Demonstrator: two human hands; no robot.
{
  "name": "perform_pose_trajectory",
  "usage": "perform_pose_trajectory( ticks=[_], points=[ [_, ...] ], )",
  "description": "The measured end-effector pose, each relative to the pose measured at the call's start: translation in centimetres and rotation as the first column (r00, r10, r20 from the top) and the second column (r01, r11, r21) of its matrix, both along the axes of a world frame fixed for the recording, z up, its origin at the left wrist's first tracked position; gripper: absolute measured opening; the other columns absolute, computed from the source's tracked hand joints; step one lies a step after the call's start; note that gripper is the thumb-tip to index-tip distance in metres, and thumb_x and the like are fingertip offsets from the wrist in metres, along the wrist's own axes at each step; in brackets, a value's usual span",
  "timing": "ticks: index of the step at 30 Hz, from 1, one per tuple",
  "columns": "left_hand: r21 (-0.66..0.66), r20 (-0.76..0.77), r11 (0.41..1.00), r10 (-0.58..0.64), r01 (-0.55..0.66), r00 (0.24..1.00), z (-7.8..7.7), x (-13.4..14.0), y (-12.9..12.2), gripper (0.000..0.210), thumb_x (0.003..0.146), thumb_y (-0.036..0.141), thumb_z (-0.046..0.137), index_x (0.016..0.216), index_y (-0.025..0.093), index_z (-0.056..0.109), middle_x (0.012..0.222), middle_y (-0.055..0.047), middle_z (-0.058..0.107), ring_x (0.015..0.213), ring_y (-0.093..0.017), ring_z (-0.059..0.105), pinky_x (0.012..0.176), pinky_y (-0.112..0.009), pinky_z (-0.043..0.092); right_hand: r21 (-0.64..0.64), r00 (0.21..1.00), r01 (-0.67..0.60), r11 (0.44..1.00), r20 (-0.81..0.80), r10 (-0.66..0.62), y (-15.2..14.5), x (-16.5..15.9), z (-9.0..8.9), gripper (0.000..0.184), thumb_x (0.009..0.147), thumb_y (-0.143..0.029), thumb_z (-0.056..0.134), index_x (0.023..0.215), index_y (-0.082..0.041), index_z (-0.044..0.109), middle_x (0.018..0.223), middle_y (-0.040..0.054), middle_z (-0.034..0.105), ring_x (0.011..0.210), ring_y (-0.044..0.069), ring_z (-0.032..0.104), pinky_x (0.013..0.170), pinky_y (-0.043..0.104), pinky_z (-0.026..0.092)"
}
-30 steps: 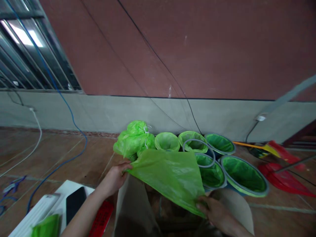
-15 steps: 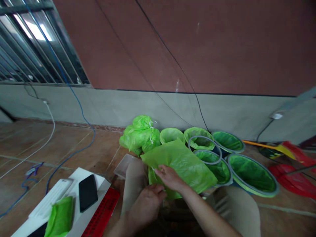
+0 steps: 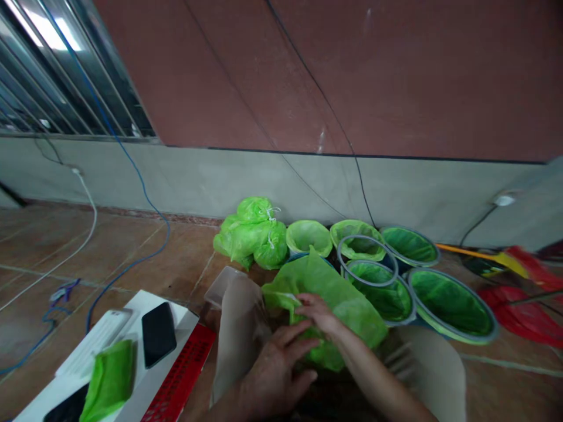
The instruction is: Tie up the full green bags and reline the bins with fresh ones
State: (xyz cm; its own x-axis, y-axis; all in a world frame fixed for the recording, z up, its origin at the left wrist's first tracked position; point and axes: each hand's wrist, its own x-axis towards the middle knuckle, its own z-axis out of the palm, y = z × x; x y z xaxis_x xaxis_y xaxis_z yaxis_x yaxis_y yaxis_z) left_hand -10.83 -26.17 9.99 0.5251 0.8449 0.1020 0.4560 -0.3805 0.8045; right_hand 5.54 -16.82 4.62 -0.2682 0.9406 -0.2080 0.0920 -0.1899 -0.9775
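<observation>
A thin green plastic bag [image 3: 338, 293] spreads over my lap, its top edge bunched near my fingers. My right hand [image 3: 317, 312] pinches that edge, where a pale strip like a drawstring shows. Just below and to the left, my left hand [image 3: 281, 366] has its fingers spread, with the thumb apart; its fingertips are close to my right hand and I see nothing held in it. Behind the bag stand several bins lined with green bags, among them a large oval bin [image 3: 453, 305]. A loose grey ring [image 3: 367, 284] rests across two of them.
Tied green bags [image 3: 248, 234] sit by the wall. At left, a white box [image 3: 136, 346] carries a phone [image 3: 158, 334] and a folded green bundle [image 3: 109, 375]. A blue cable [image 3: 145, 193] crosses the floor. A red dustpan [image 3: 519, 313] lies at right.
My left hand has opened its fingers and come away from the bag. The bag's top edge has folded over, and my right hand still pinches it. The view has shifted slightly.
</observation>
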Motion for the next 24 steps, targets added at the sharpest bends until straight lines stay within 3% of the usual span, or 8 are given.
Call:
perform_pose_trajectory(
  ticks=[3,5,8,11,13,17,20,24],
  points=[
    [-0.161,0.228,0.935,0.347,-0.316,0.91,0.2,-0.4,1.0,0.041,0.087,0.037,0.062,0.126,0.023,0.063,0.141,-0.011,0.055,0.127,-0.028,0.053,0.11,-0.042,0.041,-0.056,0.981,0.155,0.986,-0.11,-0.161,1.1,3.4,3.6,0.026,0.062,-0.029,0.072,0.086,-0.019,0.075,0.076,0.001,0.074,0.066,0.016,0.062,0.064,0.027,0.046],
    [-0.452,0.273,0.782,0.579,-0.429,0.768,-0.1,-0.3,2.1,0.046,0.088,0.05,0.06,0.12,0.017,0.065,0.126,-0.014,0.064,0.113,-0.028,0.061,0.101,-0.041,0.048,-0.047,0.964,0.208,0.977,-0.162,-0.213,0.8,5.2,5.7,0.032,0.063,-0.031,0.076,0.093,-0.02,0.074,0.081,0.0015,0.074,0.068,0.016,0.063,0.066,0.027,0.047],
    [-0.839,0.234,0.484,0.733,-0.249,0.638,-0.9,0.3,3.9,0.064,0.083,0.066,0.058,0.12,0.013,0.062,0.119,-0.016,0.066,0.103,-0.029,0.065,0.088,-0.039,0.052,-0.035,0.953,0.205,0.978,-0.223,-0.207,-0.8,6.0,7.6,0.039,0.066,-0.035,0.079,0.102,-0.022,0.073,0.092,0.0027,0.076,0.076,0.018,0.066,0.072,0.029,0.049],
    [-0.954,0.246,0.301,0.799,-0.009,0.549,-1.5,0.8,6.1,0.071,0.084,0.071,0.052,0.129,0.016,0.056,0.124,-0.015,0.064,0.104,-0.028,0.065,0.083,-0.038,0.053,0.005,0.962,0.184,0.983,-0.207,-0.179,-3.0,5.0,8.3,0.039,0.069,-0.038,0.08,0.104,-0.023,0.072,0.1,0.0039,0.075,0.088,0.021,0.067,0.081,0.031,0.049],
    [-0.956,0.273,0.291,0.848,0.032,0.453,-1.5,0.9,7.9,0.064,0.087,0.067,0.05,0.127,0.016,0.057,0.12,-0.014,0.065,0.103,-0.026,0.065,0.083,-0.035,0.052,0.038,0.974,0.147,0.988,-0.179,-0.138,-4.4,4.2,8.5,0.037,0.071,-0.038,0.078,0.104,-0.023,0.071,0.102,0.0042,0.075,0.095,0.023,0.066,0.087,0.033,0.048],
    [-0.916,0.372,0.4,0.86,-0.008,0.349,-0.5,0.1,12.3,0.033,0.092,0.043,0.052,0.103,0.014,0.065,0.096,-0.009,0.071,0.088,-0.02,0.066,0.08,-0.029,0.051,0.049,0.993,0.0,0.999,-0.122,0.006,-6.3,3.7,8.7,0.032,0.076,-0.038,0.073,0.103,-0.022,0.072,0.103,0.0054,0.075,0.099,0.024,0.066,0.091,0.035,0.047],
    [-0.916,0.329,0.393,0.849,-0.08,0.413,0.8,-1.2,15.3,0.025,0.091,0.037,0.054,0.088,0.015,0.065,0.076,-0.004,0.069,0.07,-0.015,0.063,0.073,-0.026,0.049,0.022,0.993,-0.08,0.997,-0.083,0.082,-7.3,4.5,8.8,0.029,0.078,-0.037,0.071,0.102,-0.022,0.072,0.103,0.0057,0.074,0.099,0.024,0.065,0.091,0.036,0.047],
    [-0.92,0.272,0.384,0.766,-0.075,0.583,1.7,-3.0,17.6,0.038,0.093,0.047,0.049,0.081,0.015,0.064,0.067,-0.003,0.066,0.06,-0.014,0.06,0.063,-0.024,0.047,-0.025,0.991,-0.128,0.991,-0.05,0.127,-8.6,6.0,8.0,0.029,0.078,-0.038,0.07,0.101,-0.021,0.073,0.096,0.0061,0.074,0.097,0.025,0.066,0.092,0.038,0.047]
  ],
)
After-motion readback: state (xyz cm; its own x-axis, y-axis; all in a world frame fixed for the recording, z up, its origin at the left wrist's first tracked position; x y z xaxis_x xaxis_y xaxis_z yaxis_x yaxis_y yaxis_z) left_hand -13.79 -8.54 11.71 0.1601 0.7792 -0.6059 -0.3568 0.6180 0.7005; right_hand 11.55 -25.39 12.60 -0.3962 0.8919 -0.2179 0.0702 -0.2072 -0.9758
